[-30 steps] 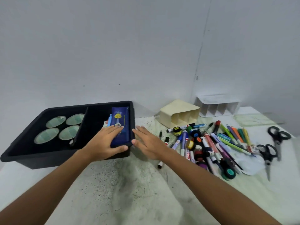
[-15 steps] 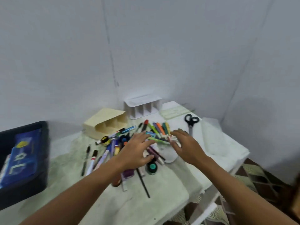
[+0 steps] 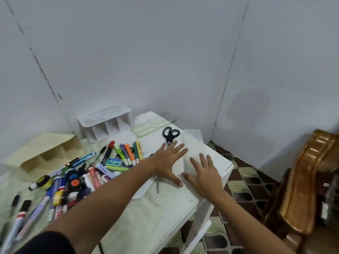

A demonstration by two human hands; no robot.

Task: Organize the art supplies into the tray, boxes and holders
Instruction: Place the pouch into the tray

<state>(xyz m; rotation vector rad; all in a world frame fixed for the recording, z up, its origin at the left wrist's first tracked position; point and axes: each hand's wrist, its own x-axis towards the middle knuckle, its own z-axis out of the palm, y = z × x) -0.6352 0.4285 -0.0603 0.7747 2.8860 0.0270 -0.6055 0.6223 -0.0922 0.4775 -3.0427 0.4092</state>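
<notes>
Both hands over right end of white surface (image 3: 165,213). Left hand (image 3: 167,162) flat, fingers spread, grip empty, near black scissors (image 3: 170,134). Right hand (image 3: 204,174) flat on clear box (image 3: 192,143) (grip slack). Markers (image 3: 126,153) heaped left, beside holders (image 3: 104,123).

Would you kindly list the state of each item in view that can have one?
left hand: open, fingers spread over the table.
right hand: open, flat on the clear box lid.
black scissors: closed, lying flat.
cream holder: tipped on its side, compartments empty.
white holder: on its side, empty.
markers: capped, loose on table.
</notes>
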